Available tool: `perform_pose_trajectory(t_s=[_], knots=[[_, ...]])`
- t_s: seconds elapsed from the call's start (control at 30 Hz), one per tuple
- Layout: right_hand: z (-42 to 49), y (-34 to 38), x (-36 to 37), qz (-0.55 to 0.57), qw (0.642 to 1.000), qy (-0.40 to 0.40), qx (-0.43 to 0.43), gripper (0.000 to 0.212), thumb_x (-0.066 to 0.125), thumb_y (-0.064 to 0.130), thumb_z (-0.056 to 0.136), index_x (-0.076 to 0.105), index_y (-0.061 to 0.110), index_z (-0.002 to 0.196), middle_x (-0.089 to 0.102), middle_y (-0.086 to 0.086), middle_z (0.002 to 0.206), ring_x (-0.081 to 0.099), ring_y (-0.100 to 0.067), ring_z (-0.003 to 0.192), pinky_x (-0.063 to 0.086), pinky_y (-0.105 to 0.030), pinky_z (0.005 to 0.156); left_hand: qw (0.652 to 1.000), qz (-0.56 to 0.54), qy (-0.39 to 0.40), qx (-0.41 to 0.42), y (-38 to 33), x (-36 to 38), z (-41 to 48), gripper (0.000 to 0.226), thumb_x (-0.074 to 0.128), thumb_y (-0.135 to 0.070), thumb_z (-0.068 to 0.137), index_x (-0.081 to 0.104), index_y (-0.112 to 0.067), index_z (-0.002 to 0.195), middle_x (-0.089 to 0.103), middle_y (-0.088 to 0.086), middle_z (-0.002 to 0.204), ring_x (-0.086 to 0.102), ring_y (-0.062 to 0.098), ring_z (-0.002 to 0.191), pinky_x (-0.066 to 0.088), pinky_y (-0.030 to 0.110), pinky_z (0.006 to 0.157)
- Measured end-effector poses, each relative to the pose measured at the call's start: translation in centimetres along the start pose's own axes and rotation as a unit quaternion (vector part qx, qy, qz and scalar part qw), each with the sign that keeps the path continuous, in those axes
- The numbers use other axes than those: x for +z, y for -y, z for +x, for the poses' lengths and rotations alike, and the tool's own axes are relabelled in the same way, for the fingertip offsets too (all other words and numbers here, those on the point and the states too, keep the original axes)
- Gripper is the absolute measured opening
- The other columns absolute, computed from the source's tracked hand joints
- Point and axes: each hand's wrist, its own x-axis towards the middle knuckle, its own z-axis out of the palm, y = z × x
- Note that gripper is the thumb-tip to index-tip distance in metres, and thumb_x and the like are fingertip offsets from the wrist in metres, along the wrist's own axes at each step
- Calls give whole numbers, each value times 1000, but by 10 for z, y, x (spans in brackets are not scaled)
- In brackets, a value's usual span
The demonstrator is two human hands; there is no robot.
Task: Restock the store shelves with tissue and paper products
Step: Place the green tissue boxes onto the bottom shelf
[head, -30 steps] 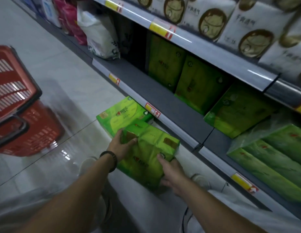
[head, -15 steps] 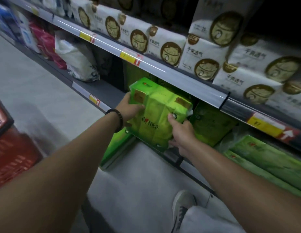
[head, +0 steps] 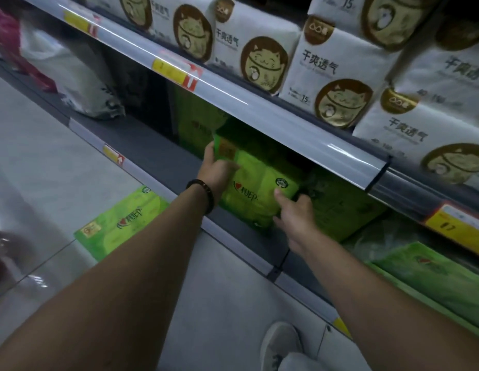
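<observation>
Since half a second ago, the pack (head: pixel 257 188) has gone from before the rail (head: pixel 259 111) to under it, partly onto the shelf (head: pixel 158 153). Near left, a spare pack (head: pixel 120 223) lies on the floor (head: pixel 32 156). My left hand (head: pixel 217 172) grips the pack's left edge, my right hand (head: pixel 294 212) its right. I judge it could snag the rail or jam against its neighbour (head: pixel 340 210). White packs (head: pixel 326 62) far right read 干爽透气 and 15.

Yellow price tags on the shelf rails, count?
5: upper rail: left tag, middle tag, right tag; lower rail: far tag, near tag by the right forearm. Others may be hidden.
</observation>
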Motion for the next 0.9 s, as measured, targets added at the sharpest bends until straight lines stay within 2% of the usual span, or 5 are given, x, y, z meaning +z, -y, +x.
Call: perform_pose_trajectory(t_s=[0.37, 0.43, 0.57, 0.73, 0.9], knots=[[-9, -13, 15, -59, 994, -81, 32, 82, 66, 56, 95, 37, 8, 155, 56, -20, 150, 61, -43, 131, 54, -60, 107, 993, 84, 29, -81, 9, -15, 13, 132, 87, -23, 46, 15, -65, 149, 50, 6, 151, 60, 38, 127, 55, 63, 99], [-26, -15, 23, -90, 992, -75, 52, 73, 68, 51, 94, 45, 10, 150, 62, -18, 142, 65, -41, 122, 57, -57, 102, 975, 188, 13, -114, -15, -29, -20, 129, 90, -36, 66, 2, -54, 158, 39, 5, 162, 53, 38, 136, 50, 61, 107], [-82, -25, 55, -194, 968, 120, 108, 43, 59, 39, 101, 55, 12, 133, 63, -16, 117, 61, -33, 98, 55, -42, 81, 899, 383, 70, -201, -41, -90, -77, 58, 62, -37, 102, 42, -22, 154, 45, 13, 157, 54, 42, 131, 49, 58, 110], [-136, -35, 106, -300, 905, 283, 107, 62, 53, 52, 106, 44, 14, 154, 60, -13, 124, 64, -29, 93, 55, -38, 73, 663, 615, 185, -385, -65, -193, -118, 59, 50, -57, 104, 40, -31, 156, 53, 6, 154, 59, 40, 131, 42, 57, 115], [-146, -68, 178, -356, 877, 317, 57, 31, 63, 43, 101, 63, 12, 108, 61, -10, 95, 55, -23, 69, 47, -27, 49, 709, 618, 101, -324, -33, -288, -89, 53, 55, -51, 103, 52, -17, 144, 65, 6, 121, 73, 32, 104, 59, 41, 89]])
